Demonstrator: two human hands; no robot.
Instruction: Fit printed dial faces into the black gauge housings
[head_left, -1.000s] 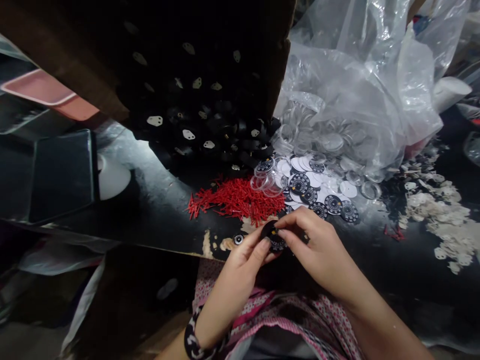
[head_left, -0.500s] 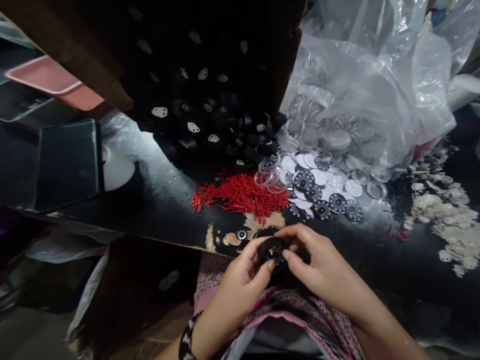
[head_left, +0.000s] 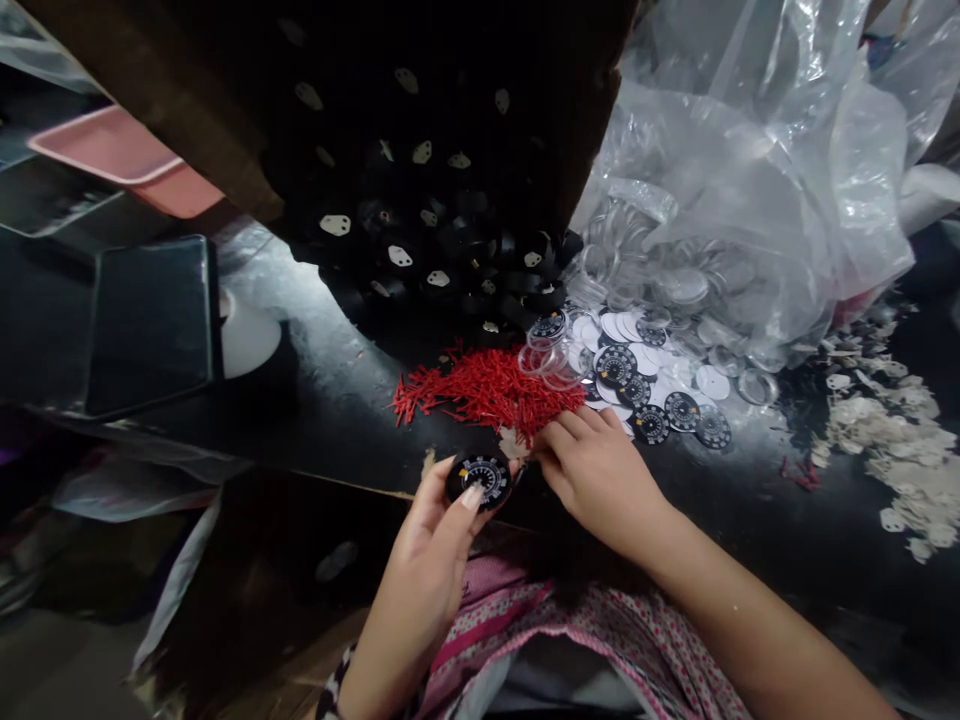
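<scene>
A black table (head_left: 330, 420) runs across the scene. On its far side a dark open box (head_left: 247, 170) blocks the view behind it; black round parts (head_left: 457, 240) with pale tabs lie in its shadow. To the right, a clear plastic bag (head_left: 735, 160) slumps over clear round covers (head_left: 630, 235), partly hiding them. At the left are a dark rectangular tray (head_left: 154, 325), a pink tray (head_left: 112, 145) farther off, and a white rounded object (head_left: 251, 335) partly behind the dark one. A heap of pale flat pieces (head_left: 892, 430) spreads at the right.

The right hand (head_left: 596, 475) reaches the near right edge of the red pile (head_left: 487, 385), covering part of it; its fingers are bent together, but whether they grip anything I cannot tell. The left hand (head_left: 435, 540) pinches a black round piece (head_left: 478, 480), thumb on its numbered face, near the table's edge and just nearer than the red pile. Loose printed discs (head_left: 682, 410) lie right of that pile, and clear rings (head_left: 551, 360) overlap its right end. A few red bits (head_left: 802, 473) lie apart, left of the pale heap.
</scene>
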